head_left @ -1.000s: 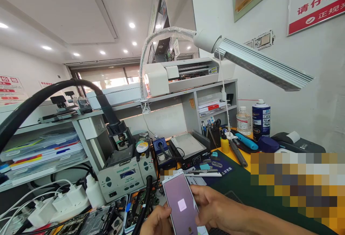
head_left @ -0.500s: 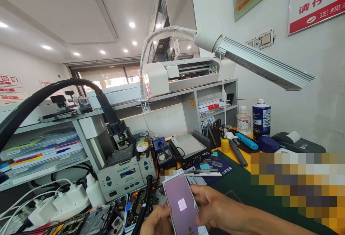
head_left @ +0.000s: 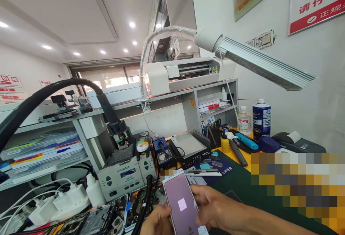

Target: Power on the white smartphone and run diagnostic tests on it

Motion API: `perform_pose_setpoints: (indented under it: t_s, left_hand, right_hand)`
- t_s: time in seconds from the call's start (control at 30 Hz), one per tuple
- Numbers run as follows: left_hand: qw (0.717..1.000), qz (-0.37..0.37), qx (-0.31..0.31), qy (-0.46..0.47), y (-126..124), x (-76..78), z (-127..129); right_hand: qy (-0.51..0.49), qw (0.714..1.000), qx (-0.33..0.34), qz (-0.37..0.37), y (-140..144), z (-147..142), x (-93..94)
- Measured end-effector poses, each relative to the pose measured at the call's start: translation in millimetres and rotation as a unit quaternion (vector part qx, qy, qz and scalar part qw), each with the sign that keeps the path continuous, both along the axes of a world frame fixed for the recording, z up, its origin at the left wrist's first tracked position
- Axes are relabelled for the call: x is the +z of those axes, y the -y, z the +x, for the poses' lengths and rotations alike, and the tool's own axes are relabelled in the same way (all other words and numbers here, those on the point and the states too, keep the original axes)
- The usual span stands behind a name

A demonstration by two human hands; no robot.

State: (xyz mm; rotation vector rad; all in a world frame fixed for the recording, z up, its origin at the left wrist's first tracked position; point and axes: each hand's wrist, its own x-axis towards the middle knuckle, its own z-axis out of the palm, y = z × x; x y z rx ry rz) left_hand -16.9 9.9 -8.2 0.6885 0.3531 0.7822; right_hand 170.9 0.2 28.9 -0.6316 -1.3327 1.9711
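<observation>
A white-framed smartphone (head_left: 179,195), its screen lit dull purple with a pale square in the middle, is tilted up between my two hands at the bottom of the view. My left hand (head_left: 157,220) grips its left edge, thumb along the side. On the other edge, my right hand (head_left: 212,204) is closed round the phone, with the thumb against the lower right of the screen. The phone's bottom end is cut off by the frame. Opened phone bodies with bare boards (head_left: 137,206) lie just left of my left hand.
Left stands a hot-air soldering station (head_left: 124,181) with a thick black hose; a power strip (head_left: 70,206) is beside it. Behind the phone are a heating plate (head_left: 190,147) and loose blades. A spray can (head_left: 261,120) stands right. A lamp (head_left: 266,62) hangs overhead. A green mat (head_left: 258,191) covers the bench.
The white cord hanging from the lamp has swung to the right. The small mark inside the screen's pale square has faded. Both hands keep their grip in place.
</observation>
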Motion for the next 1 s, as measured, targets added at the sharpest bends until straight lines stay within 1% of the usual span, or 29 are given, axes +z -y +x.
perform_pose_setpoints:
  t_s: [0.23, 0.53, 0.87, 1.0]
  left_hand:
    - [1.0, 0.009, 0.004, 0.001, -1.0, 0.4, 1.6]
    - [1.0, -0.001, -0.009, 0.003, 2.9, 6.0, 2.9]
    - [1.0, -0.019, -0.006, -0.003, 3.8, 2.9, 0.3]
    - [1.0, -0.022, -0.017, -0.001, 4.3, 4.2, 0.6]
  right_hand:
    - [0.0, 1.0, 0.0, 0.005, -0.8, -0.4, -1.2]
    - [0.005, 1.0, -0.004, -0.003, -1.3, -0.4, -2.0]
    - [0.016, 1.0, -0.007, -0.007, -0.7, -0.8, -1.6]
    - [0.02, 1.0, -0.011, -0.004, -0.8, 0.0, -3.3]
